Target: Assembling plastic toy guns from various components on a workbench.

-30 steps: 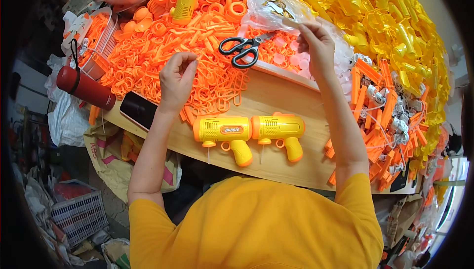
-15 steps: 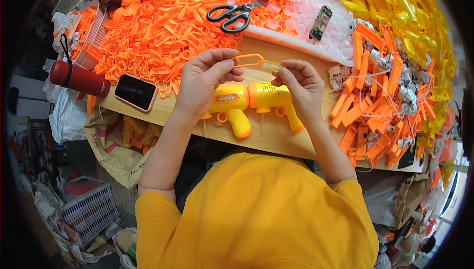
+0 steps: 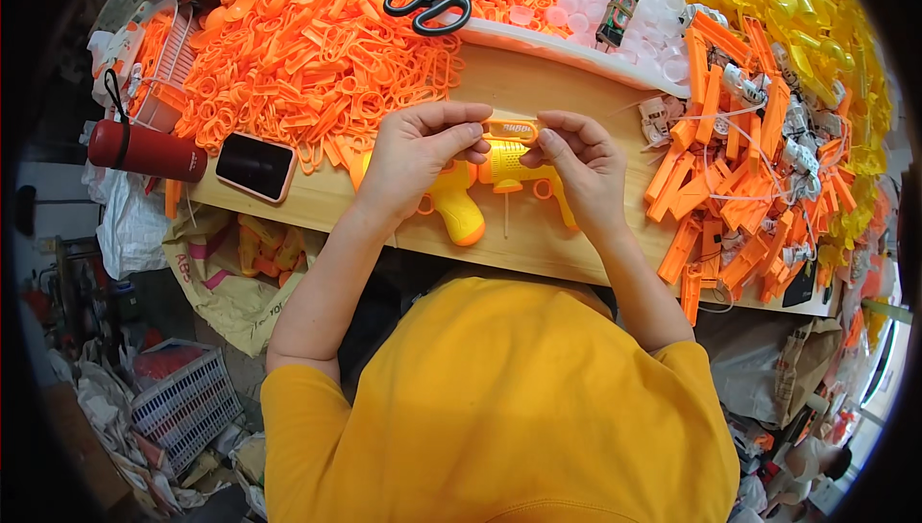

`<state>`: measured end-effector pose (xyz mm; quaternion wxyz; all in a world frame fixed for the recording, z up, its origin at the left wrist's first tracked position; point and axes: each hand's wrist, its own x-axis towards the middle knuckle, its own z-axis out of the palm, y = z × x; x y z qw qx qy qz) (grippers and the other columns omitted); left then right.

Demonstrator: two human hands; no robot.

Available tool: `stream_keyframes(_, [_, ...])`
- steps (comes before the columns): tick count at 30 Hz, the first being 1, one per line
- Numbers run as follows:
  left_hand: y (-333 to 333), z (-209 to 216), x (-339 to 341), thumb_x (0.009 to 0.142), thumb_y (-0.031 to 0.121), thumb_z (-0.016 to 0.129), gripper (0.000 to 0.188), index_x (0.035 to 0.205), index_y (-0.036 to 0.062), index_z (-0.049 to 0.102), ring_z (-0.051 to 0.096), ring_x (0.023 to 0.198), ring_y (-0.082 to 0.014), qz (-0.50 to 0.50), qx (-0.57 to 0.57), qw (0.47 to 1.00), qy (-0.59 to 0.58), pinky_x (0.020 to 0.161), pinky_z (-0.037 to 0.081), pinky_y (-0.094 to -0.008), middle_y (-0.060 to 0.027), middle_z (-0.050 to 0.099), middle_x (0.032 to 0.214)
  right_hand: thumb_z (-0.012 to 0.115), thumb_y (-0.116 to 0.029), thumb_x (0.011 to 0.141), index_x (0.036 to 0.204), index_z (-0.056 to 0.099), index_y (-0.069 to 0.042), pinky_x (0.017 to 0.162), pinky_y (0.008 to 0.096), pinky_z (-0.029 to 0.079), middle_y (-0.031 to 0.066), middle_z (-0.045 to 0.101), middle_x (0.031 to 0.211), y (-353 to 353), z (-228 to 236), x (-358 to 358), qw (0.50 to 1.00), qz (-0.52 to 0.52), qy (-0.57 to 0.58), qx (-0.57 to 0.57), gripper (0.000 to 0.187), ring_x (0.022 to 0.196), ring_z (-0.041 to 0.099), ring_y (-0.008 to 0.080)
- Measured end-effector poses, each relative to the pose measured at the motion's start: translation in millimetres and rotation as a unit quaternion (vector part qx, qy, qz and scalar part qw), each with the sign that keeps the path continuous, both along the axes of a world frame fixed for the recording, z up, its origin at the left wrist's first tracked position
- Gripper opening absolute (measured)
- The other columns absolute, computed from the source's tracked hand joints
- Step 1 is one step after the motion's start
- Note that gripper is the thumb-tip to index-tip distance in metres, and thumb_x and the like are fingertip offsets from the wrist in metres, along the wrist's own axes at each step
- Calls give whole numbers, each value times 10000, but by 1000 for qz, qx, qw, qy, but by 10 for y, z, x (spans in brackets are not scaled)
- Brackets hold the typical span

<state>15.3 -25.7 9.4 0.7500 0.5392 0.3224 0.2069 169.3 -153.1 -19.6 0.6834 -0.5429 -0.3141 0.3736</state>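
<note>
- The ring [image 3: 509, 138] is smooth orange plastic, long with rounded ends; the plate [image 3: 512, 127] shows within its outline, but whether it is fitted inside I cannot tell.
- The left hand [image 3: 415, 158] is closed to a pinch, holding the ring's left end.
- The right hand [image 3: 586, 166] pinches the plate at the right end.
- Both pieces are above the tabletop [image 3: 552, 86], near the glossy toy guns [image 3: 455, 208], their long axis running left to right.

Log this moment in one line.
left hand pinches orange oval frame; right hand at frame's right end; two yellow toy guns on wooden table
</note>
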Motion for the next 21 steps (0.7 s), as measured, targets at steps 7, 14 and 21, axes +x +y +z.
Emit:
stream_keyframes(7, [-31,-37,48,872,18,604,210,1073,-29,640,655,770,-130,10,-33,999,-38,723,553,-237,-91,668,927,581,-74,918,1110,567,44,706,250,543,109,660,962,-1,-37,13,1000,10,1,8,226,776,654,143])
stream_keyframes(14, [-34,-64,86,873,15,604,205,1069,-36,639,657,781,-135,3,-31,999,-39,721,563,-241,-97,665,920,567,-75,925,1149,560,40,705,247,544,103,652,996,-21,-31,25,999,35,14,19,252,786,655,140])
stream_keyframes(21, [-34,-68,105,869,25,614,203,1059,-41,637,652,749,-128,-4,-17,999,-45,693,564,-241,-97,664,888,555,-69,926,1156,556,38,737,260,536,96,649,997,-49,-27,73,999,41,8,12,254,823,652,142])
